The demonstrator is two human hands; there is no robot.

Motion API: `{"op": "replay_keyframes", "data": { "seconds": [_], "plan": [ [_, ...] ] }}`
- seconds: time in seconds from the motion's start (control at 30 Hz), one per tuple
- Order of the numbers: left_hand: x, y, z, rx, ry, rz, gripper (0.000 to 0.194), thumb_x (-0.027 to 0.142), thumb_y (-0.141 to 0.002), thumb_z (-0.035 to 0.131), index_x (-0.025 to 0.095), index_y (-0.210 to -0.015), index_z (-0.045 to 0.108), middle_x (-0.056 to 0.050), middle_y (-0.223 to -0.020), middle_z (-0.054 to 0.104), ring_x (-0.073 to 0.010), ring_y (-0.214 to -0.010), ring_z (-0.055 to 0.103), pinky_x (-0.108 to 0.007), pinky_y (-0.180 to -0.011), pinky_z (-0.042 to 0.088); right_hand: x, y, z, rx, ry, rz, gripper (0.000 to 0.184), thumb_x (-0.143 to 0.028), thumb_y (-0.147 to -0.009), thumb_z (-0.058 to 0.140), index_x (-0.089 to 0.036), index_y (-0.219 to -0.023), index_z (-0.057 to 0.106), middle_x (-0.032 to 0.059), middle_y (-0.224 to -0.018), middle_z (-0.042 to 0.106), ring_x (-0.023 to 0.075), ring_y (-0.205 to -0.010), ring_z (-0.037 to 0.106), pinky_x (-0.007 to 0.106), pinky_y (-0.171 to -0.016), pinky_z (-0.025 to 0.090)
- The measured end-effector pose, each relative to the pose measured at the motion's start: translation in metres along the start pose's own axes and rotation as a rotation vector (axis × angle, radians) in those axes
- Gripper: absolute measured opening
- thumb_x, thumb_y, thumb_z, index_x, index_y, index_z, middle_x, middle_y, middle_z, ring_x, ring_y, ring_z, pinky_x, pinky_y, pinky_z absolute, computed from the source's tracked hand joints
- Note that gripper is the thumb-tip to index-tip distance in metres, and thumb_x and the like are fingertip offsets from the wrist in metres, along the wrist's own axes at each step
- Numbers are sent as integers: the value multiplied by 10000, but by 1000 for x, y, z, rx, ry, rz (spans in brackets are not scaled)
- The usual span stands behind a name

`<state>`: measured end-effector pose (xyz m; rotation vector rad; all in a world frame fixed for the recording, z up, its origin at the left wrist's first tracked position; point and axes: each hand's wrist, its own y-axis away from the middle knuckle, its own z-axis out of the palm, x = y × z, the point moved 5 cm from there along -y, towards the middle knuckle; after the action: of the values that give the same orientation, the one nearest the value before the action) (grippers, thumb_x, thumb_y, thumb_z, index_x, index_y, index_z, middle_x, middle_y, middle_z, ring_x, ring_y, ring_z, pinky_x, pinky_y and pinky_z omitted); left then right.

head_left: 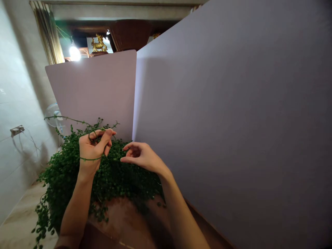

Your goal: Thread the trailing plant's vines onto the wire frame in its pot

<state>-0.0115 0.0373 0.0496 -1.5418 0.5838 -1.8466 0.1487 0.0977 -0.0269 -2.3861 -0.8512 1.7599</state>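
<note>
A bushy trailing plant (pixel 64 173) with tiny round green leaves spills over a reddish-brown surface (pixel 121 218). My left hand (pixel 93 148) is raised over the foliage, fingers curled round a thin green stem (pixel 89 159) that loops across the wrist and between the fingers. A long bare strand (pixel 67 119) sticks out to the left above the plant. My right hand (pixel 140 155) hovers just right of it, fingers bent and slightly apart, thumb near the fingertips, holding nothing that I can see.
Two pale boards stand behind and to the right: a small one (pixel 98 90) at the back, a large one (pixel 233 121) filling the right side. A white tiled wall (pixel 15 103) is on the left. A small fan (pixel 53 116) sits behind the plant.
</note>
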Motion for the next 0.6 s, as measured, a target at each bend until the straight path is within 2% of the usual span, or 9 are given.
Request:
{"op": "replay_keyframes", "data": {
  "seconds": [0.07, 0.17, 0.3, 0.37, 0.4, 0.53, 0.6],
  "plan": [
    [-1, 3, 4, -12, -37, -8, 254, 354, -781, 778, 107, -726, 749, 20, -525, 567, -19, -339, 410, -177, -355, 269, -13, 5, 0, -49, -269, -65, 444, -375, -637, 872, -182, -972, 655, 11, -748, 705, 129, -645, 633, 261, -628, 504],
    [-1, 7, 8, -54, -83, 8, 250, 364, -808, 756, 119, -756, 766, 21, -530, 564, -23, -350, 423, -177, -362, 287, -23, 13, -4, -78, -452, -123, 459, -299, -645, 881, -196, -1041, 673, 24, -827, 732, 120, -679, 661, 262, -665, 537],
    [-2, 10, 9, -106, -121, 27, 240, 369, -840, 728, 141, -796, 787, 20, -539, 572, -27, -369, 441, -179, -396, 341, -27, 21, 4, -277, -455, -128, 468, -214, -609, 899, -190, -1030, 696, 31, -908, 732, 123, -733, 687, 263, -700, 566],
    [-4, 10, 9, -110, -117, 26, 227, 365, -848, 722, 152, -821, 792, 25, -539, 568, -25, -368, 438, -179, -399, 344, -29, 24, 10, -373, -385, -102, 500, -194, -581, 911, -172, -1033, 699, 31, -877, 733, 130, -740, 689, 262, -698, 569],
    [-5, 11, 9, -112, -115, 25, 221, 363, -850, 721, 155, -830, 794, 28, -537, 564, -24, -366, 435, -178, -397, 341, -30, 25, 12, -382, -359, -94, 482, -200, -588, 910, -164, -1021, 702, 27, -840, 734, 130, -730, 688, 258, -693, 567],
    [-4, 11, 8, -103, -132, 30, 223, 365, -844, 727, 153, -824, 794, 25, -547, 575, -25, -364, 445, -175, -391, 342, -32, 22, 4, -207, -420, -105, 236, -270, -692, 858, -160, -830, 702, 25, -772, 738, 121, -662, 695, 233, -635, 552],
    [-2, 11, 8, -93, -145, 32, 231, 370, -839, 731, 149, -812, 792, 22, -549, 580, -26, -360, 448, -174, -383, 337, -30, 22, -7, -99, -471, -121, 212, -264, -689, 861, -165, -778, 695, 21, -756, 739, 108, -616, 688, 212, -595, 538]
  ]
}}
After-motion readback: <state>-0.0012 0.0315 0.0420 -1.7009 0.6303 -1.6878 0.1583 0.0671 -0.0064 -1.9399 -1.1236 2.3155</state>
